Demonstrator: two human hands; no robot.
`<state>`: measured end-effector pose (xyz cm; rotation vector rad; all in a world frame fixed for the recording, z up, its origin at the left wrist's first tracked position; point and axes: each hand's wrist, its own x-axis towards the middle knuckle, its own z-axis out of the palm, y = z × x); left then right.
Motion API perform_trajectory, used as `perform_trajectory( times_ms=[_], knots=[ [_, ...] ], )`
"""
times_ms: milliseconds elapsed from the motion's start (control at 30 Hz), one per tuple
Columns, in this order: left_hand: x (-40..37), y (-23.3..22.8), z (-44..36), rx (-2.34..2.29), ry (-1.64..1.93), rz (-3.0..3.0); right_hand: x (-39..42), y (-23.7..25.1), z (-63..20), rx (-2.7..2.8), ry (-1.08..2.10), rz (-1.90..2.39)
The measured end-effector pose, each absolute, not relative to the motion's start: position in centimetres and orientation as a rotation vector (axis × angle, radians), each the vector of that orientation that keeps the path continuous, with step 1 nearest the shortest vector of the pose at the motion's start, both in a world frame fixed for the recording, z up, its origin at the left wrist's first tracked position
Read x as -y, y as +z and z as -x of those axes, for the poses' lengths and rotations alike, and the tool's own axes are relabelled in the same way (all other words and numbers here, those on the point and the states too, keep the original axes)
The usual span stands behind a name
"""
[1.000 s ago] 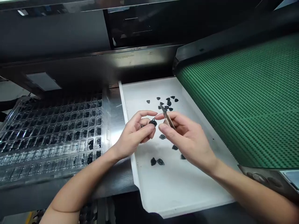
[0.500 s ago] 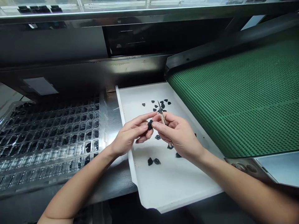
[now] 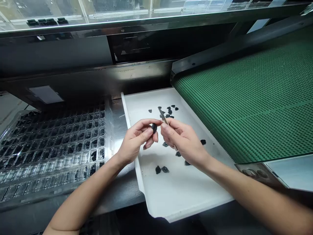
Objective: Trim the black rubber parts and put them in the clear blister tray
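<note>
Above a white tray (image 3: pixel 181 192), my left hand (image 3: pixel 138 138) pinches a small black plastic part (image 3: pixel 154 128) between thumb and fingertips. Close beside it, my right hand (image 3: pixel 184 138) is closed around a slim knife (image 3: pixel 163 116), whose narrow pointed blade slants up and away to the left; most of its handle is hidden in the fingers. The fingertips of both hands almost meet. More black parts lie loose on the tray: a pair (image 3: pixel 165 169) near the front, others under my right hand, and a cluster (image 3: pixel 169 111) toward the back.
To the left, clear plastic blister trays (image 3: pixel 61 140) hold rows of black parts, with some pockets unfilled. A green conveyor belt (image 3: pixel 249 91) borders the tray on the right. A metal-edged shelf (image 3: pixel 146 26) runs across above the bench.
My right hand has turned the knife, so its blade leans further left and its handle shows less. The right fingertips have come off the black part, which stays in my left hand.
</note>
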<state>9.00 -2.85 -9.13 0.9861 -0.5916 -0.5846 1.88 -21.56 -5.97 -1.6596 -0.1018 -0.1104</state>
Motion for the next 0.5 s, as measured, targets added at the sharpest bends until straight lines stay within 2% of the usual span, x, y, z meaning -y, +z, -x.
perform_trajectory(
  times_ms=[267,500],
  knots=[
    [2.5,-8.3,-8.9,0.381,-0.644,-0.889,21.8,-6.1,-1.9,0.121,-0.304,1.687],
    [2.6,-8.5,-8.9,0.368,-0.616,-0.845,22.6,-6.2,-1.7,0.223,-0.468,1.920]
  ],
)
